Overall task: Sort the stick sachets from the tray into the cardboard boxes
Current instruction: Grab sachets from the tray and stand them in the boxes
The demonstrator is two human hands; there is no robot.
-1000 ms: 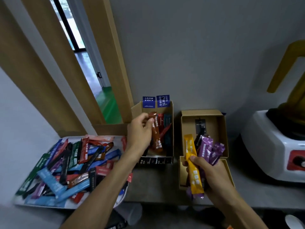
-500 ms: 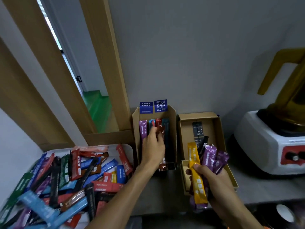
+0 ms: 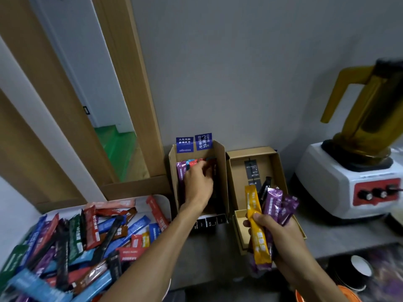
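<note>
Grey counter point(image 3: 207, 251), grey wall point(image 3: 239, 83): the left hand point(image 3: 197, 186) reaches into the left box point(image 3: 219, 171), fingers bent over the sachets point(image 3: 181, 171) standing there, whether pinching one I cannot tell. The right hand point(image 3: 278, 234) grips a yellow sachet point(image 3: 254, 205) and purple sachets point(image 3: 273, 202) above the right box point(image 3: 237, 177). Beside them the tray point(image 3: 163, 200) holds a heap of mixed sachets point(image 3: 91, 232); a blender point(image 3: 331, 184) stands far right.

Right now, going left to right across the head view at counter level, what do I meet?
tray → left cardboard box, left hand inside it → right cardboard box, right hand holding sachets before it → blender
</note>
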